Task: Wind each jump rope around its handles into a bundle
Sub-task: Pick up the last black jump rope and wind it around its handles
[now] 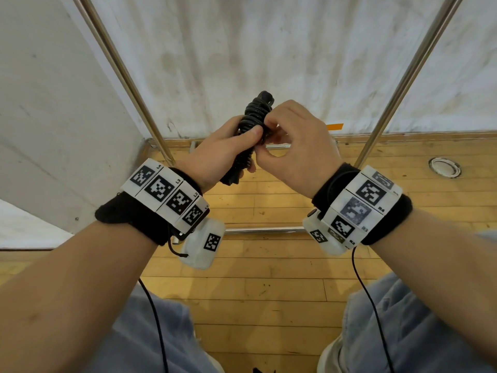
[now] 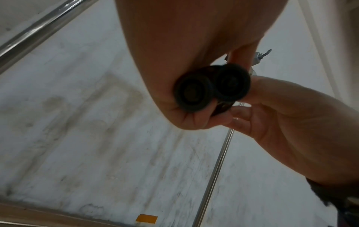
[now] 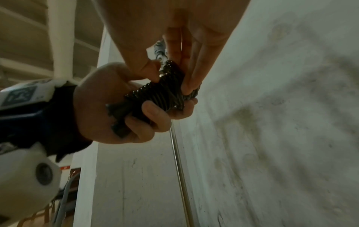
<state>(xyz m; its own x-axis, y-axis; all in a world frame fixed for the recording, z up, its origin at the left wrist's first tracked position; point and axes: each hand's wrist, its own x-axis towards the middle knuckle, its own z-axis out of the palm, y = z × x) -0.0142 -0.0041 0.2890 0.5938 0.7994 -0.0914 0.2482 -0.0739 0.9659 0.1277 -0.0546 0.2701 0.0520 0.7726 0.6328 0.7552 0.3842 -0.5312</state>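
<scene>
While both hands meet mid-frame: each view below, one after another.
Head view: the left hand (image 1: 217,149) is wrapped around the lower part of a black jump rope bundle (image 1: 252,122), thumb pressed across its coils; the right hand (image 1: 295,146) pinches the coils from the right side; the bundle stands tilted at frame centre above the wooden floor (image 1: 269,278).
Left wrist view: two round handle ends (image 2: 211,87) sit side by side at centre, gripped from the left, with the right hand's fingers (image 2: 239,113) touching from the right.
Right wrist view: tightly wound rope coils (image 3: 165,93) fill the left hand's curled fingers (image 3: 153,113); the right hand's fingertips (image 3: 186,87) pinch the bundle's upper coils.
</scene>
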